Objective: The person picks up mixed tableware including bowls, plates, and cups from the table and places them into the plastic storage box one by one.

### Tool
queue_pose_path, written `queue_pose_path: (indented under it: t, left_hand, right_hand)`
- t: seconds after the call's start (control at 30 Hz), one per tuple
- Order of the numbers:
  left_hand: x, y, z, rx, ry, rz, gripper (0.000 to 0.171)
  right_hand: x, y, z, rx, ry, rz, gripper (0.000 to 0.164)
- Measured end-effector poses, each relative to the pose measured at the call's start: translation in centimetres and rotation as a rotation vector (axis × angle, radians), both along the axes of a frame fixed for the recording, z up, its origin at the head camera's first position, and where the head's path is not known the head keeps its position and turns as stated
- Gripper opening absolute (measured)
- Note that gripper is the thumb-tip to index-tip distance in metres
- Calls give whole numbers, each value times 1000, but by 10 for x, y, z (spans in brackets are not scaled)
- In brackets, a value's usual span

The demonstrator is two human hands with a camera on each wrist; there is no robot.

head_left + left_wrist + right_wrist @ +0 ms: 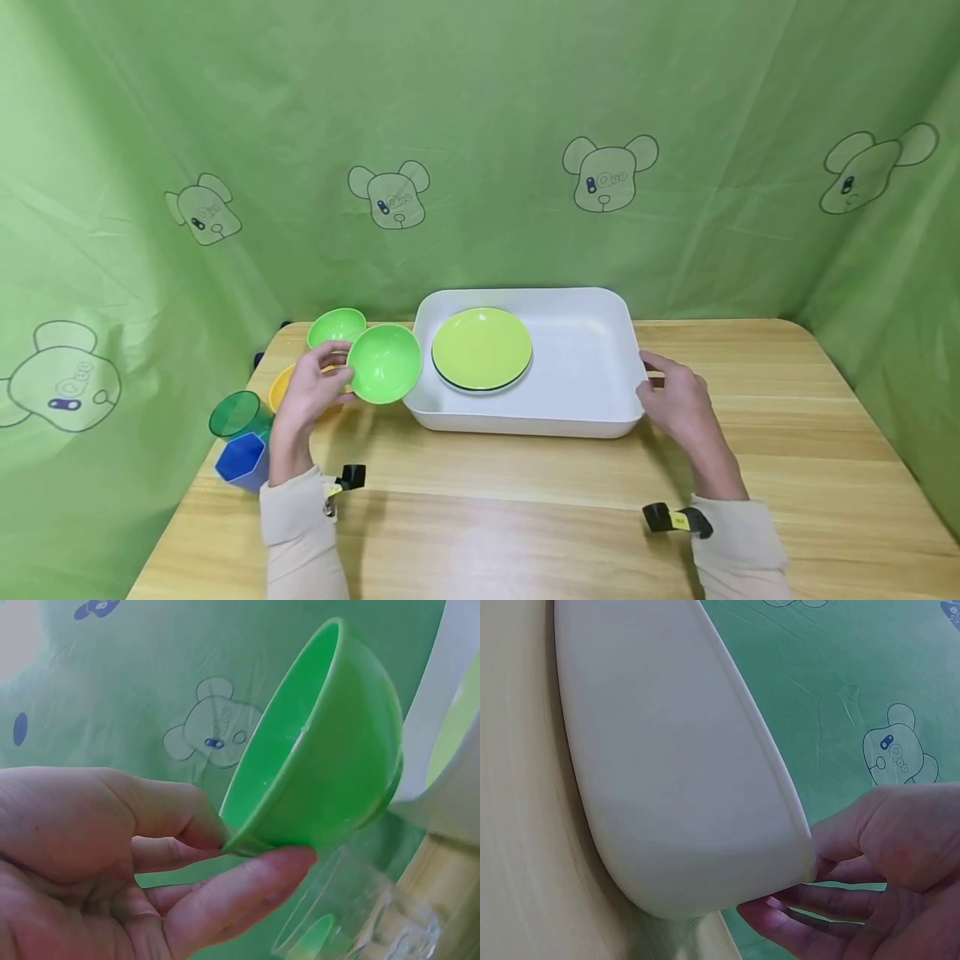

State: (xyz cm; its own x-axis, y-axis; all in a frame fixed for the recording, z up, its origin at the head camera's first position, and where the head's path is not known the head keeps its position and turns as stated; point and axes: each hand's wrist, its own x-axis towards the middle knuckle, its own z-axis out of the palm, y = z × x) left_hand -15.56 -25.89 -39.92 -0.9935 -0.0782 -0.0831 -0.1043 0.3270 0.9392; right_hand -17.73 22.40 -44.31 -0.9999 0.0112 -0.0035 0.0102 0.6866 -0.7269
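Note:
My left hand (318, 387) pinches the rim of a green bowl (385, 364) between thumb and fingers. The bowl is tilted, its hollow facing me, off the table and just left of a white tray (517, 423). Seen from the left wrist, the green bowl (330, 757) has its rim between the thumb and fingertips. On the tray's right end, my right hand (678, 402) grips the rim. From the right wrist, thumb and fingers of the hand (877, 877) lie on either side of the tray's edge (682, 772). A yellow-green plate (482, 348) tops stacked plates inside the tray's left part.
Another green bowl (337, 327) stands behind my left hand. An orange dish (281, 387) is partly hidden by that hand. A green cup (238, 414) and a blue cup (243, 460) stand at the table's left edge. A clear glass (367, 915) shows below the held bowl.

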Motion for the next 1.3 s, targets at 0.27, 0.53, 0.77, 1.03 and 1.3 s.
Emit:
queue_pose_path:
  t: [0.27, 0.53, 0.77, 1.03, 1.3]
  left_hand:
    - [-9, 14, -4, 94, 26, 0, 53]
    - [-15, 24, -6, 152, 91, 29, 51]
    - [-24, 37, -15, 208, 94, 90, 51]
    - [-36, 47, -20, 255, 107, 141, 53]
    - [-41, 54, -20, 264, 106, 152, 52]
  right_hand:
    - [2, 3, 2, -4, 8, -2, 56]
    - [1, 4, 0, -19, -18, -6, 58]
    - [2, 3, -3, -12, -9, 0, 57]
    - [2, 2, -2, -17, 2, 1, 56]
    - [1, 2, -1, -3, 19, -8, 57]
